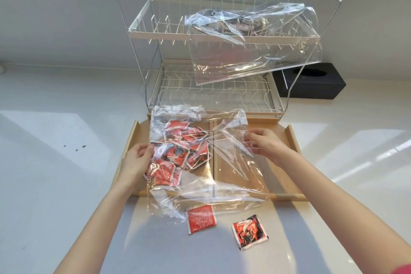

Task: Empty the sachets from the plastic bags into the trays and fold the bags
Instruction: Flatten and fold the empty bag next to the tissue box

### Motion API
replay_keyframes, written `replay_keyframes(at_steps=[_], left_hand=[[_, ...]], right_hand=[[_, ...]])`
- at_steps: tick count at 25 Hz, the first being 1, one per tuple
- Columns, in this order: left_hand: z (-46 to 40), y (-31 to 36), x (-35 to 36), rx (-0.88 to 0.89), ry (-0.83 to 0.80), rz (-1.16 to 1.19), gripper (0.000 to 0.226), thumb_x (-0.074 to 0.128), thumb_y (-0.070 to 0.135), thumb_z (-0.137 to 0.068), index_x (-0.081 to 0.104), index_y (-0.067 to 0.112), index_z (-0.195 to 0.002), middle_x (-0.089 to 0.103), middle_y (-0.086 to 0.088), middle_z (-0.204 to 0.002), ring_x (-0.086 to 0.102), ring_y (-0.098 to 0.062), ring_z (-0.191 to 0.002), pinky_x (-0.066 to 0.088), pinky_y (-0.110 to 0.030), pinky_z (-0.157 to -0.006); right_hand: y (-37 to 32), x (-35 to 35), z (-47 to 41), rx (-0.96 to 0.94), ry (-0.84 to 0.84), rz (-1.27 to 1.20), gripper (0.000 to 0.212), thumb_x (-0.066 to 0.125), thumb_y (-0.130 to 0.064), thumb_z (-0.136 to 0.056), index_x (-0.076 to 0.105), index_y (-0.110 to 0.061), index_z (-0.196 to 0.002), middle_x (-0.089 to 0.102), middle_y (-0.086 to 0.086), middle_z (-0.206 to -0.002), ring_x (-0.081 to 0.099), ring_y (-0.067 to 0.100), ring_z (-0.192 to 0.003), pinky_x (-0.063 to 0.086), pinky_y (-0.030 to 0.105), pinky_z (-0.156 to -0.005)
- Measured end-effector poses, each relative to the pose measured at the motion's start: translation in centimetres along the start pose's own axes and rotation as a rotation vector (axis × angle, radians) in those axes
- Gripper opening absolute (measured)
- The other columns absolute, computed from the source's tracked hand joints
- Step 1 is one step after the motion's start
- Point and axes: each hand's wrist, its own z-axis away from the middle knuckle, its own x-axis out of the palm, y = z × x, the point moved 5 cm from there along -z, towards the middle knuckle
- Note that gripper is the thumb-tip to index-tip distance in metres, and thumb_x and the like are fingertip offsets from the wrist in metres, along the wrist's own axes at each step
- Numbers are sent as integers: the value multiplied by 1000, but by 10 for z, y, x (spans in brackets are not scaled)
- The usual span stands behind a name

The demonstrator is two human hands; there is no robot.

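A clear plastic bag (231,169) is spread over a wooden two-compartment tray (291,138). My left hand (138,160) grips the bag's left edge; my right hand (264,142) pinches its right side. Several red sachets (178,151) are heaped under the plastic over the left compartment; whether they are inside the bag or lying in the tray I cannot tell. Two sachets lie on the counter in front of the tray: a red one (201,218) partly under the bag's edge and a red-and-black one (250,231) in the open. A second clear bag (255,44) with dark contents hangs over the rack.
A white two-tier wire dish rack (142,26) stands right behind the tray. A black box (311,82) sits to the rack's right. The white counter stretches to both sides, with a few dark specks (75,147) on the left.
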Motion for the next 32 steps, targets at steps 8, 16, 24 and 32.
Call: replay_keyframes(at_steps=[8, 16, 24, 32], left_hand=[[14, 14, -3, 60, -51, 245, 14, 49, 4, -89, 54, 8, -101, 64, -8, -87, 61, -8, -59, 44, -11, -43], [52, 24, -8, 160, -124, 369, 25, 48, -2, -87, 63, 17, -81, 62, -1, -74, 59, 1, -44, 43, -9, -41], [79, 59, -18, 381, -174, 515, 51, 44, -4, -87, 72, 27, -58, 70, 16, -61, 65, 2, -58, 50, -10, -56], [103, 86, -7, 578, -279, 114, 60, 41, -14, -85, 74, 33, -71, 69, 25, -91, 60, 5, -94, 45, -10, -83]], right_hand=[[8, -16, 22, -88, 7, -56, 17, 58, -13, -87, 56, -10, -105, 62, 1, -81, 57, 10, -68, 48, 13, -51], [15, -34, 64, -263, -23, -115, 25, 51, -10, -90, 60, -30, -103, 56, -2, -77, 54, 8, -65, 46, 14, -56], [-8, -75, 105, -619, -27, -205, 39, 49, 23, -76, 64, -14, -72, 65, -1, -75, 64, 5, -69, 52, 16, -63], [-12, -116, 131, -686, 87, -12, 53, 48, 5, -85, 74, -39, -71, 71, -26, -81, 65, -5, -82, 49, 11, -77]])
